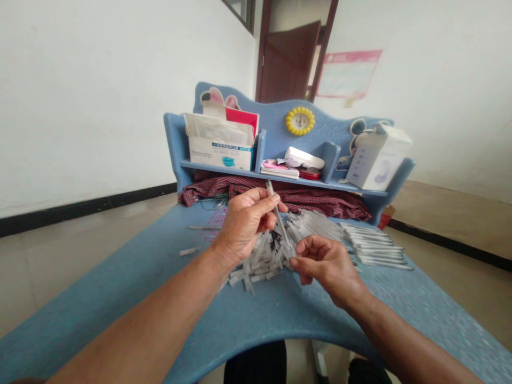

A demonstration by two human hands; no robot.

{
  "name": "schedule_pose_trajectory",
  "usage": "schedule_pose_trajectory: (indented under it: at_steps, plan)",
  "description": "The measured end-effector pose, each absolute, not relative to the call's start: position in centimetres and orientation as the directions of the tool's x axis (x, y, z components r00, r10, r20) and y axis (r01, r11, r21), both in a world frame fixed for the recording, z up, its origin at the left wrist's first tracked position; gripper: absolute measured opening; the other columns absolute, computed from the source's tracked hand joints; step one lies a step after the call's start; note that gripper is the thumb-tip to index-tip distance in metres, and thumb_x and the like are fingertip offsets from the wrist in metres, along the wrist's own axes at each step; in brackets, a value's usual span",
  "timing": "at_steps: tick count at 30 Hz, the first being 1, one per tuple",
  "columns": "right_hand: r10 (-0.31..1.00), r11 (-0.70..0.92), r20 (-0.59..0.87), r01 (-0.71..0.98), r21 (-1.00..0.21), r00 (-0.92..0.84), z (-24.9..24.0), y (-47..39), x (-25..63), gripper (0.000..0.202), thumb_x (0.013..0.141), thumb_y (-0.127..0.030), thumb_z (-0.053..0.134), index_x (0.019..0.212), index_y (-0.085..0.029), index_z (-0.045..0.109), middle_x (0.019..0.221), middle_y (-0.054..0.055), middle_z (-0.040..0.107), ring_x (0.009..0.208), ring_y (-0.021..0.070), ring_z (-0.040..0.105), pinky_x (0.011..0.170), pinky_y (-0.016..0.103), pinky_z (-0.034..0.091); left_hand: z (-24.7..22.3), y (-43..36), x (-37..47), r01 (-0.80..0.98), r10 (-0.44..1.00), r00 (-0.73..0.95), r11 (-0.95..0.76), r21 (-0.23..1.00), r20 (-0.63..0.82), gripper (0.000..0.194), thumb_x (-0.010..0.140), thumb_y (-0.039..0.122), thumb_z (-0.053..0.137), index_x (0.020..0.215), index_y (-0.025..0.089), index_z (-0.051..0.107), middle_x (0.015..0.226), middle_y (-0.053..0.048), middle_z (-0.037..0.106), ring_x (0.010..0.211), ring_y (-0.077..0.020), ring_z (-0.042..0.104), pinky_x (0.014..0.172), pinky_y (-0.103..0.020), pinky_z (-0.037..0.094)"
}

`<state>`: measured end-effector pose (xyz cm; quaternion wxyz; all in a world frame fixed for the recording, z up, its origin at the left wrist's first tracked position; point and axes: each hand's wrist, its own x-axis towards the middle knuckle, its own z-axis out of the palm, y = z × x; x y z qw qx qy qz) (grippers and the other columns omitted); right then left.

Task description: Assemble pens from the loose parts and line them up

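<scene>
Your left forearm [152, 320] reaches up and inward from the lower left, bare, its wrist [224, 256] nearly straight. Your left hand [248, 218] shows its back, thumb [268, 205] extended and pressed toward the bent fingers in a pinch. Your right forearm [404, 336], also bare, slants inward from the lower right. Your right hand [330, 266] sits lower and nearer your body, thumb [304, 265] and index finger [308, 242] brought close at the tips, the other fingers curled beneath. Both hands are near each other but apart, with the fingertips turned inward.
</scene>
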<state>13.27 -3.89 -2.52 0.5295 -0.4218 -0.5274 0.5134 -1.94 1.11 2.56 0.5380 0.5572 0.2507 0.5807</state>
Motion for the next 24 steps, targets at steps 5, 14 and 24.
schedule_pose_trajectory:
  at_steps: [5, 14, 24]
  plan:
    - [0.989, 0.125, 0.132, -0.103, -0.987, -0.065, -2.5, -3.84, 13.34, 0.035, 0.051, -0.032, 0.082, 0.068, -0.014, 0.059, 0.046, -0.006, 0.056, 0.034, 0.0058, 0.047, 0.035, 0.018, 0.039, 2.7, 1.06, -1.98, -0.352, 0.912, 0.177, -0.293, 0.889, 0.37, 0.014, 0.076, 0.024, 0.064, 0.073, 0.012, 0.057, 0.068, -0.001, 0.064, 0.038, -0.002, 0.044, 0.035, -0.014, 0.026]
    - [0.991, 0.12, 0.125, -0.092, -0.989, -0.054, -2.4, -4.04, 13.23, 0.032, 0.049, -0.031, 0.083, 0.066, -0.014, 0.062, 0.044, -0.005, 0.056, 0.035, 0.0065, 0.047, 0.035, 0.019, 0.04, 2.52, 0.89, -1.65, -0.355, 0.91, 0.203, -0.275, 0.893, 0.361, 0.016, 0.075, 0.026, 0.065, 0.073, 0.012, 0.057, 0.066, -0.001, 0.063, 0.038, -0.002, 0.043, 0.036, -0.014, 0.026]
    - [0.99, 0.127, 0.132, -0.093, -0.988, -0.052, -3.08, -3.87, 13.86, 0.028, 0.054, -0.029, 0.081, 0.062, -0.015, 0.058, 0.043, -0.005, 0.054, 0.035, 0.006, 0.046, 0.036, 0.018, 0.038, 2.07, 0.88, -1.51, -0.336, 0.901, 0.292, -0.217, 0.916, 0.321, 0.018, 0.077, 0.03, 0.063, 0.076, 0.013, 0.057, 0.071, -0.002, 0.066, 0.04, -0.0043, 0.048, 0.037, -0.016, 0.031]
